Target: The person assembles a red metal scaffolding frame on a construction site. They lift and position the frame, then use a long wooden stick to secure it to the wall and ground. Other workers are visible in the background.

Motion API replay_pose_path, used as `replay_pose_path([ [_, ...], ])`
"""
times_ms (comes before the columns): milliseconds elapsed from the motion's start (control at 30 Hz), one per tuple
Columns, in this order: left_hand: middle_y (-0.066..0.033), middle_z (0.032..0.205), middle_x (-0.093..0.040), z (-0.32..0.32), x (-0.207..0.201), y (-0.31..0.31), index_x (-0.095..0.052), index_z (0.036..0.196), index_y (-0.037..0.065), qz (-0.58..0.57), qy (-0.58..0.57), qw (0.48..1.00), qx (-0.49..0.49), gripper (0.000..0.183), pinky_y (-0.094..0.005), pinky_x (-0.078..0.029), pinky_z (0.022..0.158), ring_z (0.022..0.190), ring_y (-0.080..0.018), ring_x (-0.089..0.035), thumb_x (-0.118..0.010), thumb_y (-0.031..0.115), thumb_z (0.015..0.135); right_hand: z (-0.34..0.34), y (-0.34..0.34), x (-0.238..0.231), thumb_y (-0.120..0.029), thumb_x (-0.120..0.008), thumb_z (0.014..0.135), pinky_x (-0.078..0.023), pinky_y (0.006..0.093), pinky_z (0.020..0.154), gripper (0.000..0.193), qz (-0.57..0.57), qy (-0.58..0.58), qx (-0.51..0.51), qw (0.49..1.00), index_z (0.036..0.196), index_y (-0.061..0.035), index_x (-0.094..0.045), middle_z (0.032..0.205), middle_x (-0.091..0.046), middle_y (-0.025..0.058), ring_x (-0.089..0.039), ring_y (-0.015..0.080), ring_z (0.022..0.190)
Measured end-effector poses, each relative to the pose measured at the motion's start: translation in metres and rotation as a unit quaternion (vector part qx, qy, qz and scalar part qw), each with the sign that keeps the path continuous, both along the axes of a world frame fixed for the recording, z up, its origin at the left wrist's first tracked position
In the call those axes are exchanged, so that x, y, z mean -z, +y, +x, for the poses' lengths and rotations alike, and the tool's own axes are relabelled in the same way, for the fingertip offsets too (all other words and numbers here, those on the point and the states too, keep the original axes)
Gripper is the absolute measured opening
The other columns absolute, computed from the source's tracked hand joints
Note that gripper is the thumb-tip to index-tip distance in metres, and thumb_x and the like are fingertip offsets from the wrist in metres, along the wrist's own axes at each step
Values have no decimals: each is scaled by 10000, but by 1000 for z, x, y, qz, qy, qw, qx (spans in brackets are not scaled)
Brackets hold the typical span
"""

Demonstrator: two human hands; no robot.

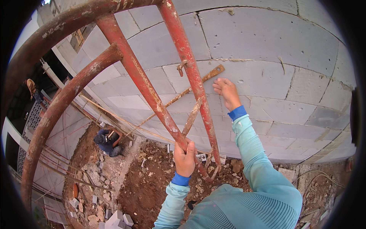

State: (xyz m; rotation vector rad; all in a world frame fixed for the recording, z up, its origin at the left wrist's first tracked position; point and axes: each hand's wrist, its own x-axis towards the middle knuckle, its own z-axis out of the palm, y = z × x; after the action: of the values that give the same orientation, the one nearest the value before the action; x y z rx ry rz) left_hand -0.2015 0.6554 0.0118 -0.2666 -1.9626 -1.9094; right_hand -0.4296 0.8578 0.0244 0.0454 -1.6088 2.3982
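Note:
A red, rust-worn scaffold frame [190,57] leans across the view, its curved tubes arching to the left. My left hand [184,159] is wrapped round one of its straight tubes, low down. Behind the tubes runs a thin, rusty cross brace [179,95], whose flattened end with a hole points up and right. Just below that end is my right hand [227,93], in front of the block wall, fingers curled together and apart from the brace. Whatever its fingers may hold is hidden. A small hooked pin [182,68] sticks out from the right tube.
A wall of pale grey blocks [244,32] fills the right side. Far below lies brown soil with rubble [145,187]. A person in dark clothes [108,142] crouches there at left, near loose blocks [117,220]. Another person [32,88] is at the far left.

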Motion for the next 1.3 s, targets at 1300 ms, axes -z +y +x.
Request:
replay_pose_path([
  [1300, -163, 1062, -615, -263, -13, 28, -621, 1124, 39, -430, 270, 853, -122, 390, -462, -481, 869, 996, -390, -588, -765, 198, 799, 194, -118, -59, -171, -741, 866, -431, 386, 533, 322, 233, 344, 63, 907, 1063, 29, -583, 688, -574, 140, -582, 301, 583],
])
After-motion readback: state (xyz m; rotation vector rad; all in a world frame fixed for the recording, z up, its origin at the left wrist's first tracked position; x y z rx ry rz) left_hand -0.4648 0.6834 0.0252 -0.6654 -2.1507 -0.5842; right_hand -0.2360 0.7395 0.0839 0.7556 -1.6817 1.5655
